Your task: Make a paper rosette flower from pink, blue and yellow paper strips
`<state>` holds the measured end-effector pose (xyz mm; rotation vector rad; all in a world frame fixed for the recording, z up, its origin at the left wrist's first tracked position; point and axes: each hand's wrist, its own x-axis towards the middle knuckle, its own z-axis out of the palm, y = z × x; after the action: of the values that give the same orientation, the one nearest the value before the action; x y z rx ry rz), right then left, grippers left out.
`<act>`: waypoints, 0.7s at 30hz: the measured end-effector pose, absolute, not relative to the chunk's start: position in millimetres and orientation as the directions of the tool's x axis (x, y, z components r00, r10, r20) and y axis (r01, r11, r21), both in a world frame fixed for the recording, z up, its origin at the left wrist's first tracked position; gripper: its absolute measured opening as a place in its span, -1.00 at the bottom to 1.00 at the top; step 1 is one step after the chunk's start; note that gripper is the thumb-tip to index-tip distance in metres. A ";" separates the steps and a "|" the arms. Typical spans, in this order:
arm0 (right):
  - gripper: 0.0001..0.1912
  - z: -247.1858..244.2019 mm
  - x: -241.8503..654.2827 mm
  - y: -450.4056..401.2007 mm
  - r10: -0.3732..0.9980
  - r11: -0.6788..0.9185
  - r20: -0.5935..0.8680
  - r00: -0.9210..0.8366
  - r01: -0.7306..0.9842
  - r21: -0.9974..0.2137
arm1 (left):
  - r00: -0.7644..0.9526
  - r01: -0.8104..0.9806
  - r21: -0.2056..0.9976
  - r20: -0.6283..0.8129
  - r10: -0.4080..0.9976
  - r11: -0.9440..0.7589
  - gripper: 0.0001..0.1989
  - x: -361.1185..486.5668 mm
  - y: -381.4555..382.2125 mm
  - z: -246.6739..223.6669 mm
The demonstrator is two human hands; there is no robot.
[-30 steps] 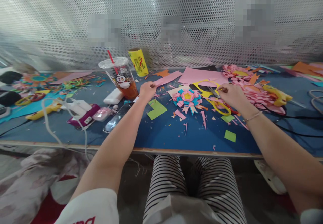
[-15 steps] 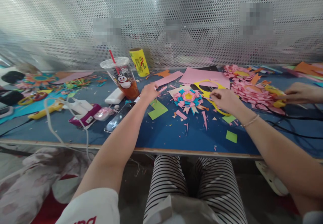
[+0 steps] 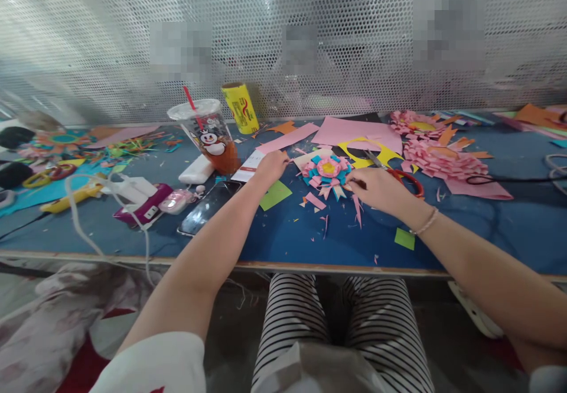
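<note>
A layered paper flower (image 3: pixel 326 169) in pink and blue with a yellow centre lies on the blue table. My left hand (image 3: pixel 272 167) is closed just left of it, over a white card (image 3: pixel 248 166) and near a green paper piece (image 3: pixel 275 195); anything between its fingertips is too small to name. At the flower's right edge, my right hand (image 3: pixel 374 189) pinches a small dark object that I cannot make out. Behind that hand lie scissors with red handles (image 3: pixel 411 181) and a yellow paper sheet with cut-outs (image 3: pixel 354 155).
A drink cup (image 3: pixel 212 139) and a yellow roll (image 3: pixel 240 108) stand at the back left. Nearer are a phone (image 3: pixel 208 207) and a purple power strip (image 3: pixel 144 204) with white cables. Pink paper flowers (image 3: pixel 443 158) lie at right, a metal mesh (image 3: pixel 345 3) behind.
Both hands have changed place: my left moved slightly right, my right came left and nearer to the flower. The red-handled scissors now show. Another person's hand and the yellow tool at right have left the view.
</note>
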<state>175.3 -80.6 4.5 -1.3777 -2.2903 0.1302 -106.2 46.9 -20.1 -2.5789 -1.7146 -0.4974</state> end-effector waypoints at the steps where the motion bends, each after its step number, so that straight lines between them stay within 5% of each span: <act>1: -0.78 4.9 175.6 -80.6 0.858 0.490 0.334 -0.389 0.815 -0.310 | 0.359 0.901 0.152 0.263 0.896 -0.405 -0.75 -106.7 47.3 -19.6; 5: -0.78 6.6 176.9 -80.3 0.872 0.465 0.321 -0.369 0.829 -0.311 | 0.362 0.903 0.128 0.284 0.888 -0.410 -0.71 -109.2 47.8 -18.3; 10: -0.77 6.8 178.1 -78.1 0.887 0.437 0.304 -0.348 0.844 -0.310 | 0.171 0.806 0.460 0.422 0.890 -0.373 -0.76 -108.3 44.2 -10.8; 13: -0.76 4.8 179.2 -74.9 0.885 0.439 0.311 -0.345 0.840 -0.318 | -0.033 0.496 0.816 0.360 0.933 -0.297 -0.77 -102.8 36.8 -1.1; 15: -0.77 3.2 180.4 -72.0 0.881 0.448 0.320 -0.349 0.833 -0.324 | -0.035 0.181 0.951 0.261 0.965 -0.251 -0.77 -98.1 29.8 6.3; 18: -0.77 2.6 184.7 -66.8 0.874 0.450 0.351 -0.336 0.832 -0.324 | 0.013 -0.115 0.974 0.200 0.980 -0.198 -0.80 -91.9 19.6 15.4; 21: -0.76 7.5 196.1 -61.2 0.879 0.401 0.398 -0.261 0.857 -0.324 | 0.028 -0.202 0.964 0.181 0.983 -0.172 -0.80 -88.0 14.4 18.7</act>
<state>196.1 -61.2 7.5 -1.4767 -2.1444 0.0577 -88.0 14.4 18.7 -2.4621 -1.9122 -2.8397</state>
